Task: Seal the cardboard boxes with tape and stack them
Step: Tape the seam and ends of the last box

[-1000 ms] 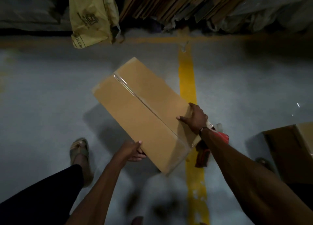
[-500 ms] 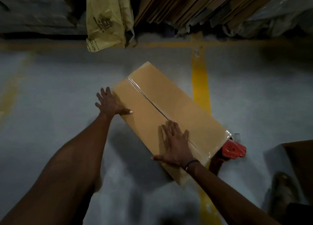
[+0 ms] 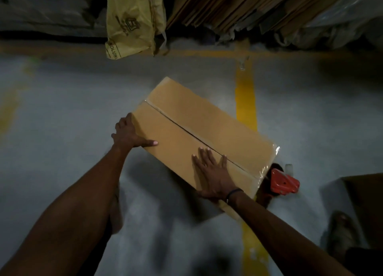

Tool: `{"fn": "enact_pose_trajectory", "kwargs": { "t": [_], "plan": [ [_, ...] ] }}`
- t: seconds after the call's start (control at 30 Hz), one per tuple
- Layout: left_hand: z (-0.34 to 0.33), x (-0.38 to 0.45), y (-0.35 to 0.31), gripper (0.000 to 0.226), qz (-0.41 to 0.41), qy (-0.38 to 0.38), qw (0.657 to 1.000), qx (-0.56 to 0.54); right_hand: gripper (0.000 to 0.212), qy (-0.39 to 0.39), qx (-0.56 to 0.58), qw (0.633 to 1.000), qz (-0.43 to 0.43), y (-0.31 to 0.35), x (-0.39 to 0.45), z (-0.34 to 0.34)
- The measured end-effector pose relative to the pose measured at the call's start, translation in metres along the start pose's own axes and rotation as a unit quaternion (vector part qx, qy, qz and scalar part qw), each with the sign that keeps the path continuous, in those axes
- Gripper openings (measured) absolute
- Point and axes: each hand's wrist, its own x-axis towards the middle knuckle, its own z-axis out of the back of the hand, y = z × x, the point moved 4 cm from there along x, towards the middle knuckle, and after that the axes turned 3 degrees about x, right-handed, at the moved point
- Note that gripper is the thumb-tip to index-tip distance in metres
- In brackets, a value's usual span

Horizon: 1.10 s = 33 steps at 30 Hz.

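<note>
— Since half a second ago, little shifts: the left hand (image 3: 132,135) keeps to the far left edge of the long brown cardboard box (image 3: 207,138), and the right hand (image 3: 213,176) stays flat on the lid. A second ago that right hand was at the box's near right end instead, by the tape tool.

— How are the hands set now?

— Left hand holds the box's edge, thumb lying on the lid and fingers over the side. Right hand is open, fingers straight and spread, palm pressing the near flap just beside the centre seam (image 3: 196,136).

— Where is the box?

— On the grey concrete floor (image 3: 62,130), lying diagonally, its right end next to the yellow painted floor line (image 3: 245,101). The red handheld tape dispenser (image 3: 285,182) sits on the floor touching or just beside that right end.

— How far along is the sealing?

— Clear tape shows as a glossy strip wrapped over the right end, and a shine at the far end of the seam suggests it runs the whole length. I judge this box's lid sealed, with the hands smoothing it or readying to lift.

— And what's left?

— Stacking. Another brown box (image 3: 364,194) shows only partly at the right edge; whether it is taped I cannot tell. No stack is visible, so that part seems not yet done.
</note>
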Motion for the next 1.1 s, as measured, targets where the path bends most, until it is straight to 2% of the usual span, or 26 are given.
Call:
{"fn": "enact_pose_trajectory", "kwargs": {
  "t": [0.1, 0.17, 0.27, 0.33, 0.4, 0.5, 0.6, 0.7, 0.77, 0.8, 0.87, 0.97, 1.1],
  "plan": [
    [-0.011, -0.025, 0.007, 0.159, 0.026, -0.008, 1.0, 0.002, 0.125, 0.013, 0.003, 1.0, 0.016, -0.015, -0.003, 0.004],
    [-0.021, -0.042, 0.011, 0.152, 0.052, -0.013, 0.999, 0.003, 0.112, 0.0, 0.03, 0.999, 0.017, -0.03, -0.01, 0.008],
    [-0.038, -0.071, 0.012, 0.15, 0.098, -0.022, 0.995, 0.002, 0.087, -0.086, 0.134, 0.987, -0.038, -0.064, -0.036, 0.011],
    [-0.053, -0.091, 0.012, 0.15, 0.127, -0.029, 0.991, -0.012, 0.079, -0.161, 0.21, 0.958, -0.11, -0.087, -0.057, 0.007],
    [-0.068, -0.114, 0.011, 0.147, 0.144, -0.033, 0.989, -0.019, 0.076, -0.206, 0.219, 0.941, -0.153, -0.096, -0.075, -0.001],
    [-0.082, -0.145, 0.01, 0.141, 0.181, -0.025, 0.982, -0.046, 0.084, -0.263, 0.221, 0.909, -0.237, -0.093, -0.098, -0.014],
    [-0.091, -0.169, 0.008, 0.138, 0.208, -0.028, 0.974, -0.084, 0.113, -0.305, 0.269, 0.841, -0.356, -0.071, -0.124, -0.023],
    [-0.101, -0.194, -0.001, 0.138, 0.221, -0.018, 0.968, -0.116, 0.131, -0.297, 0.402, 0.76, -0.415, -0.037, -0.131, -0.036],
    [-0.107, -0.214, -0.009, 0.139, 0.236, 0.003, 0.964, -0.123, 0.134, -0.241, 0.479, 0.731, -0.422, -0.018, -0.125, -0.049],
    [-0.11, -0.223, -0.012, 0.141, 0.245, 0.014, 0.962, -0.12, 0.132, -0.218, 0.5, 0.728, -0.415, -0.01, -0.122, -0.055],
    [-0.116, -0.242, -0.014, 0.143, 0.261, 0.028, 0.958, -0.116, 0.116, -0.194, 0.527, 0.731, -0.388, 0.005, -0.12, -0.062],
    [-0.124, -0.266, -0.014, 0.147, 0.237, 0.04, 0.964, -0.114, 0.083, -0.228, 0.567, 0.713, -0.344, 0.017, -0.128, -0.064],
    [-0.15, -0.291, -0.016, 0.155, 0.204, 0.082, 0.967, -0.127, 0.069, -0.216, 0.591, 0.697, -0.346, 0.022, -0.143, -0.08]
  ]
}}
